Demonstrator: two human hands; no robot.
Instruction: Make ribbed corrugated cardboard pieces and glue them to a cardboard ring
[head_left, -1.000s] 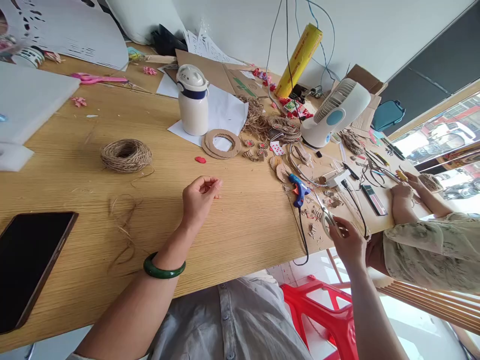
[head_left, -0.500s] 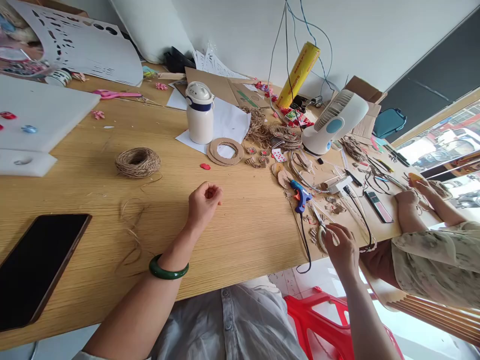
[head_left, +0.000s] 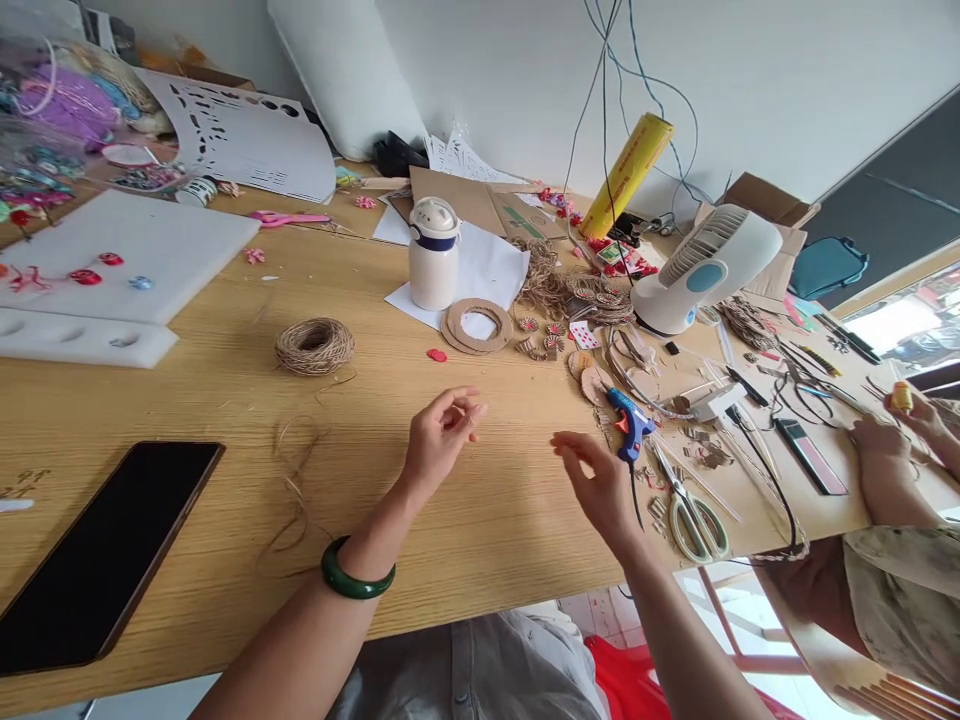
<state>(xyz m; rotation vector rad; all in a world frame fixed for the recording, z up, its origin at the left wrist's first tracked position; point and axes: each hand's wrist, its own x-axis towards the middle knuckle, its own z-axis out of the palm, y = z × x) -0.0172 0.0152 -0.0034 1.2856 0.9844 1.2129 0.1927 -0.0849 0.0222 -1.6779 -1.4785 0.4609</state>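
Observation:
My left hand (head_left: 441, 440), with a green bangle on the wrist, hovers above the wooden table. Its thumb and forefinger come together in a pinch, and whatever may be between them is too small to make out. Facing it from the right is my right hand (head_left: 600, 485), fingers stretched out, thumb apart, nothing visible in it. Scissors (head_left: 697, 525) with pale handles lie to the right of that hand. A blue glue gun (head_left: 631, 420) rests just beyond it. Ahead of my left hand are small red pieces (head_left: 436, 355) and cardboard rings (head_left: 480, 342).
A coil of twine (head_left: 315, 345) and a black phone (head_left: 112, 550) lie at left. A white bottle (head_left: 433, 260) stands behind the rings, a white fan (head_left: 705, 270) farther right. At the far right, another person's hands (head_left: 885, 445) work over the table.
My right hand has let go of the scissors and moved left toward my left hand. My left hand's fingers have loosened somewhat. The view has shifted to the left.

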